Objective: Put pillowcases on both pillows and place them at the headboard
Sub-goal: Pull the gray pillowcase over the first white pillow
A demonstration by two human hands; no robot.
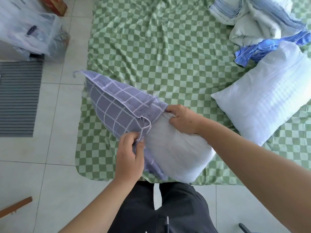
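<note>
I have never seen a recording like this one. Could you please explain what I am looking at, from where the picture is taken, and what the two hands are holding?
There is no machine here. A person wears a camera on the head, so the single picture looks down over their own arms at a bed covered with a green checked sheet.

The left hand pinches the open edge of a purple grid-patterned pillowcase. The right hand grips the white pillow where it enters the case. About half of the pillow is still outside.

A second white pillow lies bare on the sheet to the right. Behind it are a crumpled blue cloth and a pale bundled duvet. The floor is tiled.
</note>
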